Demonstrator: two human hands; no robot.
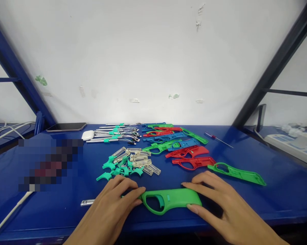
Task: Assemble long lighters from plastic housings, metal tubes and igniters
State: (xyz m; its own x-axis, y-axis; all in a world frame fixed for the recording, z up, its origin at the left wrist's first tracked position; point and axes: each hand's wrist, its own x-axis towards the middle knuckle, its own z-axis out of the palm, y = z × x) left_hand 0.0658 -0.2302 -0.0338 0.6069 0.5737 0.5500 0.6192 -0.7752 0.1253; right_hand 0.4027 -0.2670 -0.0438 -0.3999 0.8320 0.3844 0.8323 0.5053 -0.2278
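Note:
A green gas lighter (180, 197) lies level near the table's front edge, with a teal trigger (160, 201) inside its finger loop. My left hand (114, 200) is closed round the front of its body, fingers and thumb pinching just ahead of the loop. Beyond that hand the silver metal tube (87, 202) sticks out to the left. My right hand (217, 200) grips the rear end between thumb and fingers. Just behind my hands lie loose teal triggers (108, 165) and clear fuel tanks (140, 160). A green half shell (239, 174) rests beyond my right hand.
Several metal tubes with wires (112, 134) lie at the back left beside a white case (88, 135) and a phone (66, 127). Red, blue and green half shells (194, 163) spread across the middle. A screwdriver (218, 139) lies back right. A white cable (11, 212) runs along the left.

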